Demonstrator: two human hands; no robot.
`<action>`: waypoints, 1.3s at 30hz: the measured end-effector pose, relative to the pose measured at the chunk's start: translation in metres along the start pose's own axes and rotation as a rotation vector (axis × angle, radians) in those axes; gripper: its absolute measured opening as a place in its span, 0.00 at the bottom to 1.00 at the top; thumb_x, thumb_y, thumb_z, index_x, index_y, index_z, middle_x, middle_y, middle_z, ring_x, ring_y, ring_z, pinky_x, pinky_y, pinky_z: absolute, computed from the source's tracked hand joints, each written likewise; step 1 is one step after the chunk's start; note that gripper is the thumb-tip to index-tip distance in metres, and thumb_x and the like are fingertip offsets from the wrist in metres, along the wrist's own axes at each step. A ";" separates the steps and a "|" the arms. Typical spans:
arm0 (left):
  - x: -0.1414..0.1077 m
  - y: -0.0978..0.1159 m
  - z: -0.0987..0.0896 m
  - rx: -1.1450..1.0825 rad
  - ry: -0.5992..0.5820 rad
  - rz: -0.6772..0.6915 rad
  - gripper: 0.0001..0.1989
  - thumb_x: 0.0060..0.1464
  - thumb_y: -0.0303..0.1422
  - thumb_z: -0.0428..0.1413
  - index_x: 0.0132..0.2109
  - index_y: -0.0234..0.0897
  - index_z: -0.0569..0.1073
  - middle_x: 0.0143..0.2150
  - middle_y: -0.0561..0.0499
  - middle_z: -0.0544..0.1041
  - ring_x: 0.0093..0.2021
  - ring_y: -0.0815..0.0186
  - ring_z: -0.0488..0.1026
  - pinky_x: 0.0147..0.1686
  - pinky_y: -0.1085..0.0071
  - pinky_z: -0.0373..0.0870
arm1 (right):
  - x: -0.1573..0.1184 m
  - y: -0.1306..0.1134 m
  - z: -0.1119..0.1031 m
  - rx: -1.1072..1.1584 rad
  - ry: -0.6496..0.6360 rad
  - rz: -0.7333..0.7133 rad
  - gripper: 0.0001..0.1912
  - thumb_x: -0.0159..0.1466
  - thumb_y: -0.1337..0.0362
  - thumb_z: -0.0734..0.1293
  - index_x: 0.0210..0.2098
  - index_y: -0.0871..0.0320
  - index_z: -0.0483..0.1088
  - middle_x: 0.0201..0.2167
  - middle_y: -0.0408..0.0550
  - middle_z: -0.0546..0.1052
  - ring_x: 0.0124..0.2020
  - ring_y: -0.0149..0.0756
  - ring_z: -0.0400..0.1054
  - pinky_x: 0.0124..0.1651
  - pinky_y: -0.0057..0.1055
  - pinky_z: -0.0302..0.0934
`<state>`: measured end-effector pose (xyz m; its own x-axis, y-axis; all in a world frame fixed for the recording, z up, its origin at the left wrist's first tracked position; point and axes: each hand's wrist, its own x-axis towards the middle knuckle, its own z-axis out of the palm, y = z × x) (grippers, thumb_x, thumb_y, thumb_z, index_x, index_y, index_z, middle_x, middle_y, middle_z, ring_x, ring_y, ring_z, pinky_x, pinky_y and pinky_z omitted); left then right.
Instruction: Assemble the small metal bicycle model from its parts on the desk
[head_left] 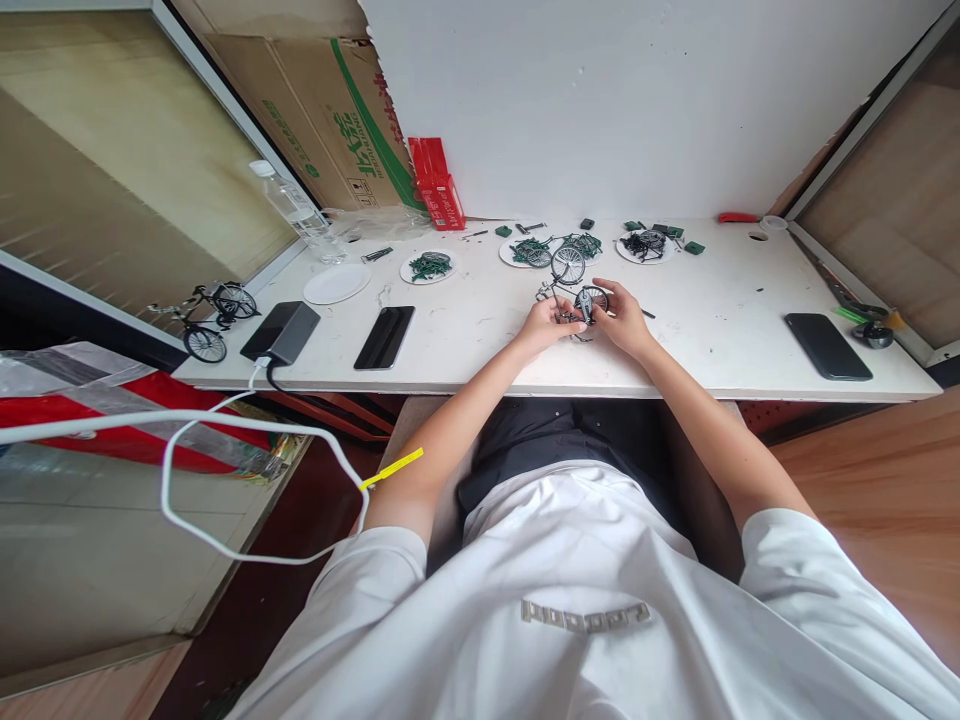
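Note:
A small model bicycle [568, 266] is held near the front edge of the white table [465, 350], one wheel pointing away from me and the other between my hands. My left hand [549, 325] is closed on its frame from the left. My right hand [621, 318] grips it from the right, fingers around the nearer wheel. Just beyond lie white plates with green parts [531, 252] and, farther right, a plate with black parts [645, 245]. Another plate of green parts [430, 265] stands to the left.
At the left are a second model bicycle [206, 318], a black power box [281, 332] with a white cable, a bare white plate [337, 284], a bottle [300, 215] and a phone [385, 337]. Another phone [828, 346] lies right. A red box [437, 185] stands at the back.

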<state>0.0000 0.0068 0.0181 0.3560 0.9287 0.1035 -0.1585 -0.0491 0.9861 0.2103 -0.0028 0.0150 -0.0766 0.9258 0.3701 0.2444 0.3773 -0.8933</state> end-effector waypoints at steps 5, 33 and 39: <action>0.003 -0.003 0.000 0.036 0.026 0.034 0.29 0.35 0.34 0.79 0.40 0.38 0.72 0.43 0.50 0.85 0.34 0.71 0.74 0.36 0.71 0.68 | 0.002 0.006 0.000 -0.066 0.071 -0.055 0.31 0.66 0.48 0.75 0.64 0.53 0.73 0.42 0.50 0.83 0.40 0.41 0.76 0.44 0.39 0.76; 0.007 -0.002 0.003 -0.015 0.127 0.083 0.31 0.34 0.34 0.80 0.42 0.39 0.72 0.45 0.46 0.85 0.45 0.61 0.82 0.50 0.64 0.77 | 0.008 0.008 -0.002 0.000 0.260 -0.082 0.28 0.66 0.43 0.76 0.58 0.49 0.71 0.43 0.48 0.78 0.45 0.42 0.74 0.43 0.38 0.72; 0.008 -0.004 0.001 -0.073 0.151 0.065 0.34 0.32 0.34 0.81 0.45 0.39 0.73 0.45 0.48 0.86 0.46 0.62 0.81 0.53 0.64 0.76 | 0.012 0.013 0.000 0.062 0.211 -0.040 0.29 0.64 0.42 0.76 0.56 0.49 0.70 0.41 0.46 0.77 0.39 0.39 0.72 0.41 0.37 0.72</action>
<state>0.0048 0.0140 0.0151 0.2017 0.9694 0.1402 -0.2450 -0.0887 0.9655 0.2130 0.0127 0.0079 0.1203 0.8873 0.4453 0.1846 0.4207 -0.8882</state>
